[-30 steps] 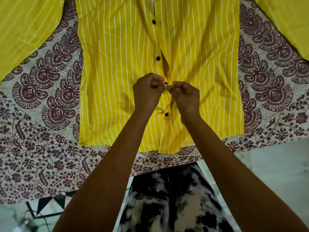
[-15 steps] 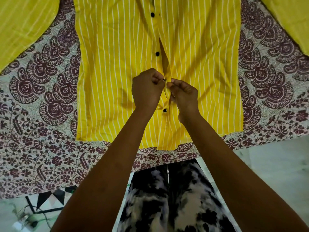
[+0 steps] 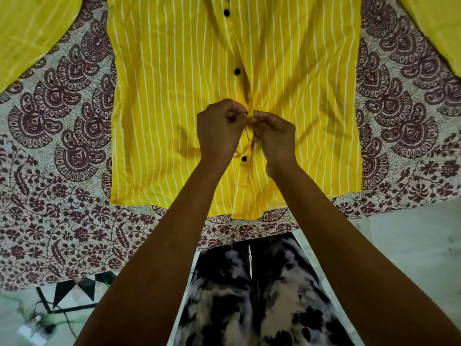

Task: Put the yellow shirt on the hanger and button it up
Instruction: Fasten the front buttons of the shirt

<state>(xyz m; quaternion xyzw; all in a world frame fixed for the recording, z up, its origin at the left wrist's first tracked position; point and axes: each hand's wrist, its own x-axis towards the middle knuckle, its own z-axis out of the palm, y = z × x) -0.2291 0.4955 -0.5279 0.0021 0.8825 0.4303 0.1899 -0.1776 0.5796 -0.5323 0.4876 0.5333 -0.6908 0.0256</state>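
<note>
The yellow shirt (image 3: 174, 96) with thin white stripes lies flat, front up, on a patterned cloth. Black buttons run down its placket; three show, with one (image 3: 237, 70) above my hands and one (image 3: 244, 159) below them. My left hand (image 3: 219, 131) pinches the left edge of the placket at the middle. My right hand (image 3: 274, 138) pinches the right edge facing it, fingertips almost touching. The button between my fingers is hidden. The placket gapes slightly just above my hands. No hanger shows in this view.
The cream cloth (image 3: 62, 146) with maroon paisley print covers the surface under the shirt. The shirt's sleeves (image 3: 30, 33) spread to the upper corners. My patterned black-and-white trousers (image 3: 249, 295) and a pale floor (image 3: 411, 245) lie below the cloth's edge.
My hands stay pinched together at the same spot on the placket. The gap in the placket above them has narrowed. The view has shifted slightly.
</note>
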